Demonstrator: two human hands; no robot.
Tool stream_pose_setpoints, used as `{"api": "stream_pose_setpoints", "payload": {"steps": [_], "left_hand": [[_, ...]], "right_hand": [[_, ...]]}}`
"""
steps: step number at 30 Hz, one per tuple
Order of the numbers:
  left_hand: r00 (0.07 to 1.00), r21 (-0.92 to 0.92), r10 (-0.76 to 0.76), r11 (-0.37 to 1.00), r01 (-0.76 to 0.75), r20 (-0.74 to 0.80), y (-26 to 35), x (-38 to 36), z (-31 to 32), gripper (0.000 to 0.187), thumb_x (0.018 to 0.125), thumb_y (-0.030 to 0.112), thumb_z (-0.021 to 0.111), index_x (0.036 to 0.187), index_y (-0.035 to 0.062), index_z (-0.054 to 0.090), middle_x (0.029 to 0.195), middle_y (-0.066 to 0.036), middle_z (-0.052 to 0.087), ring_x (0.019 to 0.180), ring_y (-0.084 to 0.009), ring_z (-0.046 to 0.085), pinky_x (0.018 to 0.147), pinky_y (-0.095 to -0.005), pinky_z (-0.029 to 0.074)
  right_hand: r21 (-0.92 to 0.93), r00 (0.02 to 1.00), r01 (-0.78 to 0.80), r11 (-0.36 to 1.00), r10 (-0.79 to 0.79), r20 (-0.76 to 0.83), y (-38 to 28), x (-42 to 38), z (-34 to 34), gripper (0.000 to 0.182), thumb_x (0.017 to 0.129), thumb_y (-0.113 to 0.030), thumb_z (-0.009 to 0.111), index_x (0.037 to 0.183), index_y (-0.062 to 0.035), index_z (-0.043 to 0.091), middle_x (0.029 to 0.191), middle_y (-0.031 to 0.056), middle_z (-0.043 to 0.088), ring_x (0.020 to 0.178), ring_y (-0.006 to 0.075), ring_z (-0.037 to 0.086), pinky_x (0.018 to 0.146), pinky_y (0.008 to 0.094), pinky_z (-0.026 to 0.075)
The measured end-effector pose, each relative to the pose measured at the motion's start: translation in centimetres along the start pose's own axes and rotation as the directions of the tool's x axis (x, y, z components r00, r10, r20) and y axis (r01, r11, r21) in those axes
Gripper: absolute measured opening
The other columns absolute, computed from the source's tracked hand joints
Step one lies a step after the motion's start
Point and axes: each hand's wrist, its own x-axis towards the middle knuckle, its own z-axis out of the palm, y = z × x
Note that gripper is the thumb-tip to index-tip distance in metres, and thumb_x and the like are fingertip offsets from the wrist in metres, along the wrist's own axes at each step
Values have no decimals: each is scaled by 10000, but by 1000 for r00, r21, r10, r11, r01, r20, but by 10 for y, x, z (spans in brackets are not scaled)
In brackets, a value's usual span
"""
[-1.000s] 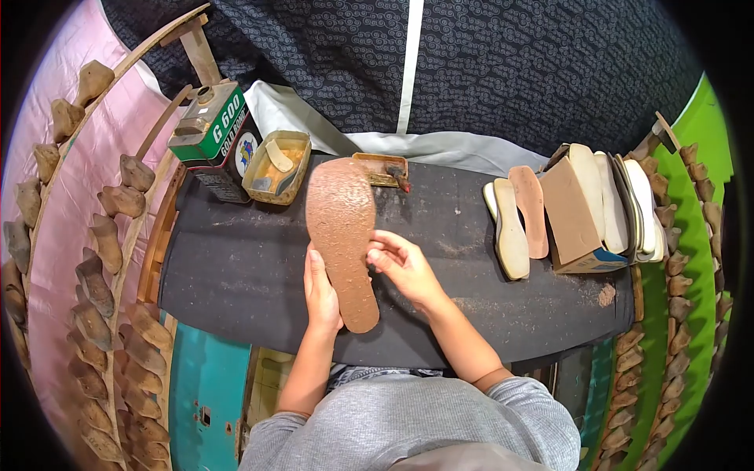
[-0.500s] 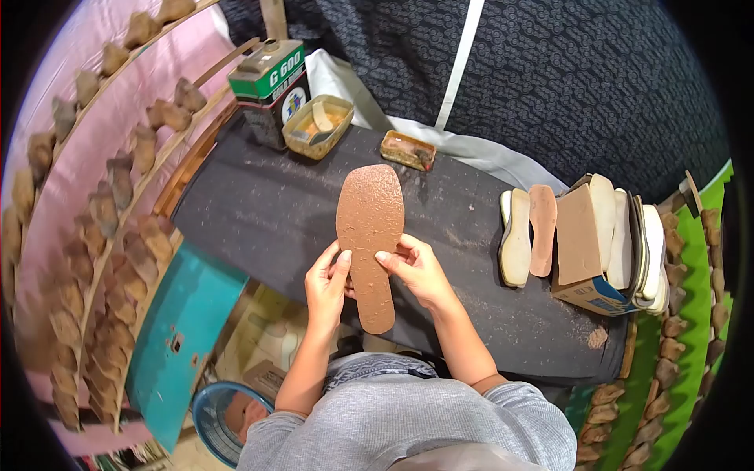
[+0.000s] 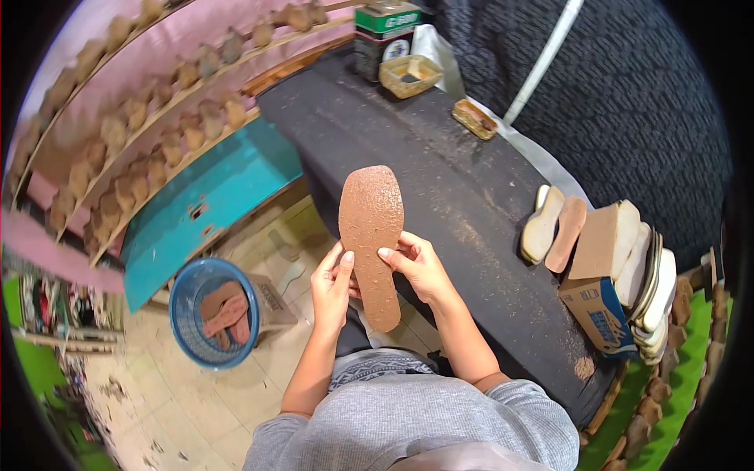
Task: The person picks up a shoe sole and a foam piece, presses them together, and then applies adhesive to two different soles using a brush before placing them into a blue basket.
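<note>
A brown insole-shaped piece (image 3: 372, 235) with a shiny, bumpy surface is held up in front of me, its wide end away from me. My left hand (image 3: 334, 284) grips its left edge near the middle, thumb on top and fingers partly hidden underneath. On the opposite edge, my right hand (image 3: 415, 271) pinches it the same way. Behind the piece is the black-covered table (image 3: 424, 173).
A blue basket (image 3: 179, 314) with similar pieces stands on the floor at left. On the table are a tin (image 3: 385, 35), a tub (image 3: 410, 76), a small tray (image 3: 475, 119), loose soles (image 3: 567, 234) and a carton (image 3: 593, 314) beside stacked soles. Shelves of shoe lasts (image 3: 208, 118) line the left.
The view has turned to the left, so the table appears slanted and the blue basket is now fully visible. Both hands keep their hold on the brown piece.
</note>
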Motion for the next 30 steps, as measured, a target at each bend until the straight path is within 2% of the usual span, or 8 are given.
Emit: {"api": "stream_pose_setpoints", "payload": {"steps": [4, 6, 12, 20, 24, 28, 29, 30], "left_hand": [[992, 31, 20, 999, -16, -121, 4, -36, -43, 509, 934, 254, 588, 1343, -10, 438, 838, -87, 671, 621, -104, 639, 471, -226, 503], [980, 36, 34, 999, -28, -195, 9, -52, -60, 502, 938, 244, 572, 1357, 6, 430, 940, -97, 669, 594, -116, 641, 454, -223, 501], [934, 28, 66, 998, -60, -352, 32, -91, -130, 481, 937, 248, 570, 1338, 14, 442, 932, -93, 668, 624, -128, 654, 489, -247, 531], [835, 7, 111, 992, -127, -540, 77, -135, -272, 428, 944, 277, 562, 1300, 58, 471, 957, -82, 646, 695, -151, 662, 537, -269, 546], [794, -60, 26, 995, -78, -607, 90, -149, -352, 362, 952, 266, 546, 1258, 89, 468, 965, -72, 635, 747, -143, 654, 579, -280, 552], [769, 11, 52, 998, -58, -637, 94, -148, -421, 394, 949, 272, 554, 1278, 87, 444, 948, -86, 623, 762, -149, 651, 618, -275, 548], [759, -16, 51, 997, -81, -649, 96, -146, -431, 397, 945, 272, 562, 1274, 84, 443, 938, -90, 624, 765, -155, 653, 629, -281, 550], [748, -43, 51, 994, -105, -662, 96, -143, -441, 401, 941, 273, 569, 1270, 81, 443, 928, -93, 624, 768, -160, 655, 639, -287, 551]], "right_hand": [[0, 988, -71, 997, 70, 137, 10, -6, 42, 314, 867, -160, 670, 1145, -26, 610, 906, 19, 650, 802, 80, 577, 716, 253, 466], [-14, 978, -95, 995, 96, 185, 19, -7, 65, 320, 865, -172, 677, 1142, -27, 611, 897, 14, 648, 796, 78, 572, 721, 250, 464], [-91, 936, -160, 983, 180, 301, 51, -8, 145, 319, 870, -181, 675, 1144, -32, 610, 856, -9, 627, 781, 66, 555, 718, 254, 464], [-174, 813, -237, 956, 293, 503, 126, 19, 304, 314, 868, -189, 680, 1139, -49, 606, 824, -43, 589, 785, 66, 534, 720, 250, 451], [-257, 773, -189, 948, 305, 557, 169, 36, 380, 320, 861, -177, 685, 1143, -52, 601, 801, -59, 556, 819, 68, 554, 731, 256, 460], [-178, 742, -295, 939, 343, 577, 210, 57, 423, 377, 869, -199, 679, 1191, -49, 553, 875, -22, 602, 853, 81, 576, 720, 252, 485], [-174, 749, -332, 927, 372, 548, 217, 62, 429, 424, 863, -205, 691, 1215, -30, 533, 910, 10, 618, 760, 73, 570, 669, 235, 468], [-179, 748, -338, 924, 379, 545, 223, 69, 432, 424, 863, -205, 691, 1215, -30, 533, 910, 10, 618, 760, 73, 570, 669, 235, 468]]}}
